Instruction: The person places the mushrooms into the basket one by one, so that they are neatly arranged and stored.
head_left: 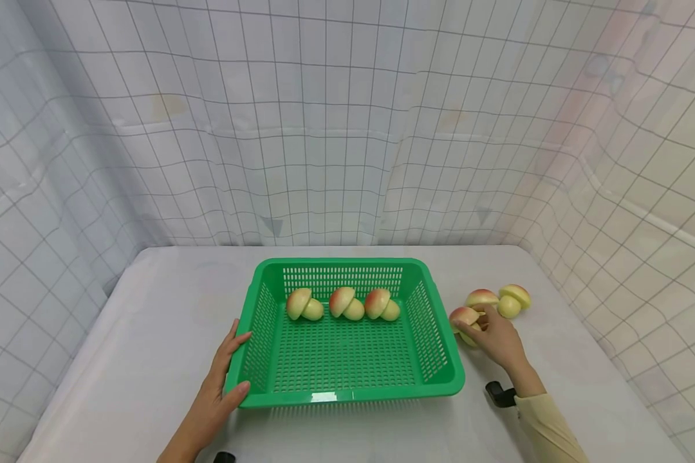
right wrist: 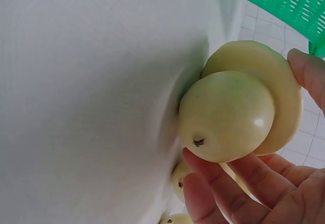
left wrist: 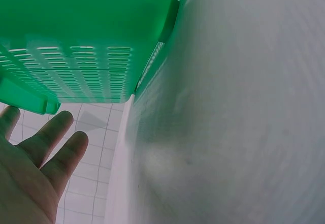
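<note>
At the basket's right, my right hand (head_left: 497,335) holds an artificial mushroom (head_left: 464,315) with a red-and-yellow cap. The right wrist view shows the thumb on the cap and the fingers under the pale round stem of this mushroom (right wrist: 228,115); it is at or just over the tabletop. My left hand (head_left: 222,373) rests at the left rim of the green plastic basket (head_left: 347,395), thumb by the front corner. Its fingers look fairly straight in the left wrist view. Inside the basket, three similar mushrooms, a left one (head_left: 298,303), a middle one (head_left: 343,302) and a right one (head_left: 378,303), lie in a row.
Beyond my right hand lie two more mushrooms, one (head_left: 482,297) partly hidden by the hand and another (head_left: 514,300) farther right. A white cloth covers the table (head_left: 150,321). Grid-patterned curtains (head_left: 336,161) enclose the back and sides.
</note>
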Available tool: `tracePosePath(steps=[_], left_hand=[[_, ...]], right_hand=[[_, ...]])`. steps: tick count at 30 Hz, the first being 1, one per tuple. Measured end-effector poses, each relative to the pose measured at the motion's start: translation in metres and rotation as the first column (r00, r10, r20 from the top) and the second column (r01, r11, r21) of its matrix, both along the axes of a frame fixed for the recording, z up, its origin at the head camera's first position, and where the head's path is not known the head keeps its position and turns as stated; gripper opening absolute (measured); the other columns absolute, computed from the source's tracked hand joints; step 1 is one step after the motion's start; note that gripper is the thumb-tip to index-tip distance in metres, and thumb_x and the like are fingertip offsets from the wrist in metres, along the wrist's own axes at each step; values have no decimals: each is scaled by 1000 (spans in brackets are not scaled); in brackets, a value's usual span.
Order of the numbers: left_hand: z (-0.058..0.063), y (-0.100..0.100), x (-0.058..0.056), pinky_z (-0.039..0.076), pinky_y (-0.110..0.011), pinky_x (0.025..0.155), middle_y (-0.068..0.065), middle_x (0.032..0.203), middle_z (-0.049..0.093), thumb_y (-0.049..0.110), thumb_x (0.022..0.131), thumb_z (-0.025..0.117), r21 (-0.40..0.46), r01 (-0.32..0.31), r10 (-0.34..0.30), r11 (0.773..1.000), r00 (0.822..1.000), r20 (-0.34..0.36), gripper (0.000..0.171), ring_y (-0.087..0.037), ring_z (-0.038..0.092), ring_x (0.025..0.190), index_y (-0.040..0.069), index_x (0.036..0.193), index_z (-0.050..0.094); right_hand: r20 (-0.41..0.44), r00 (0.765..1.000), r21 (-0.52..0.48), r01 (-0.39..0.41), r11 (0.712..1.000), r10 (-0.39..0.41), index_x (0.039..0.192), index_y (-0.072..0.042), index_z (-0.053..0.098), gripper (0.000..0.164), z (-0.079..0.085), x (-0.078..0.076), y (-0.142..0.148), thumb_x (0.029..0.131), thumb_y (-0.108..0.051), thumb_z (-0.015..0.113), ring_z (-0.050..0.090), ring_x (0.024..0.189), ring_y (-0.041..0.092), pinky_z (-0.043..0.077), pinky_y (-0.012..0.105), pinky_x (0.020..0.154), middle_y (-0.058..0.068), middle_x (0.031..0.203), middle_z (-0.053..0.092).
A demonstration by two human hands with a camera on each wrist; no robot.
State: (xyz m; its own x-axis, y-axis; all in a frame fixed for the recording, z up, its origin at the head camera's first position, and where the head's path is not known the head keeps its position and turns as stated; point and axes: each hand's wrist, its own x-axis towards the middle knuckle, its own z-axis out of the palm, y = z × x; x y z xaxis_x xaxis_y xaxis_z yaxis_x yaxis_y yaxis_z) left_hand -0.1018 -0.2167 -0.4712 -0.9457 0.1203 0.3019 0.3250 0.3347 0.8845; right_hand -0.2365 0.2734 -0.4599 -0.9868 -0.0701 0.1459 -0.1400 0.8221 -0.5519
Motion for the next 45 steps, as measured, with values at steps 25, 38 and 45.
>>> tracePosePath(steps=[25,38,45], left_hand=[[0,0,-2,16,-68,92,6,158,0,7,89,54,17,2,-2,1000,1000,-8,69,-18,-1,142,20,150,25],[0,0,-2,15,-68,93,7,158,-1,8,89,53,18,-4,4,1000,1000,5,70,-18,-2,142,21,151,25],[-2,0,-2,13,-69,93,6,158,-1,8,89,53,24,6,-5,1000,1000,-7,69,-17,-2,142,19,151,24]], right_hand=[[-41,998,-63,50,997,-53,120,-2,51,64,9,5,-3,83,-52,66,62,82,31,46,36,60,18,97,66],[-92,992,-67,86,994,-91,117,-2,54,63,20,9,-6,82,-53,68,61,76,27,45,36,58,16,91,66],[-101,988,-57,107,993,-113,118,0,53,66,26,11,-9,82,-54,67,61,83,31,46,40,62,18,94,65]])
